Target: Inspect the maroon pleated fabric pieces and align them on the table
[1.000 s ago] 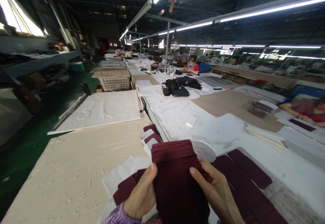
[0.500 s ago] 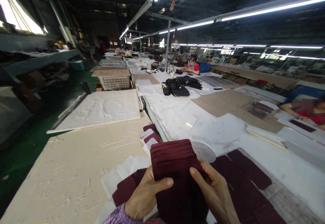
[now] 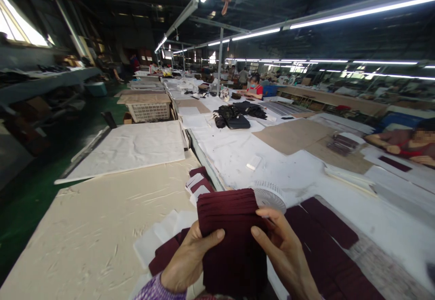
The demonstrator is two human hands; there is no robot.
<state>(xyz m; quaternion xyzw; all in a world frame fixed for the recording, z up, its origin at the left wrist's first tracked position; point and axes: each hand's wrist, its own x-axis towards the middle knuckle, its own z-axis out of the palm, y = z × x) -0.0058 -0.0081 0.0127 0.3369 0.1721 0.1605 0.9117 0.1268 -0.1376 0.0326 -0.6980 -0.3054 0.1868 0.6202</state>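
Observation:
Both hands hold up a thick stack of dark maroon fabric pieces (image 3: 231,227) in front of me, low in the view. My left hand (image 3: 190,259) grips its left edge, thumb laid across the front. My right hand (image 3: 283,254) clasps the right edge, fingers curled around it. More maroon strips (image 3: 326,220) lie flat on the white table to the right, and others (image 3: 199,180) lie with white pieces just beyond the stack. A small white fan (image 3: 270,195) sits right behind the stack.
A cream board (image 3: 102,214) covers the table to my left, with a white sheet (image 3: 132,146) beyond it. Black fabric (image 3: 238,114) lies piled farther up the long table. A person (image 3: 408,143) works at the right edge; another sits in the distance (image 3: 253,89). A white crate (image 3: 149,109) stands at the back.
My left thumb has come over the front of the stack and closed on it. The stack has shifted slightly left and lower; the view has turned a little.

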